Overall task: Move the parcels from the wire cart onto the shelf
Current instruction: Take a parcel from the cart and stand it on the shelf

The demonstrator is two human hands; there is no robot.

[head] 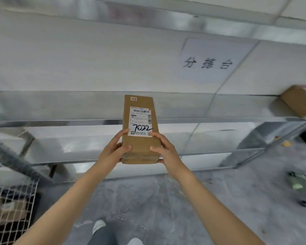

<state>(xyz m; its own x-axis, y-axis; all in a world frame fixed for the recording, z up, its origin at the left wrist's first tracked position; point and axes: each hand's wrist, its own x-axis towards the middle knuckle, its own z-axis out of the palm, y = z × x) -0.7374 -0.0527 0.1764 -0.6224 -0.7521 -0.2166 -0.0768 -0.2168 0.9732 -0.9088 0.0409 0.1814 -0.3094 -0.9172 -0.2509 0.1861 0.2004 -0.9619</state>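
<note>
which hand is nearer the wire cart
Left. The left hand grips the parcel on the side facing the wire cart, low to the left; the right hand grips the opposite side, farther away.

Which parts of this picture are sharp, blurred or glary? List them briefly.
Head view: the cardboard parcel and its shipping label, gripped by the left hand and right hand, are sharpest; the wall sign, the second parcel at far right and the wire cart smear with blur; the metal shelf shows soft glare.
</note>
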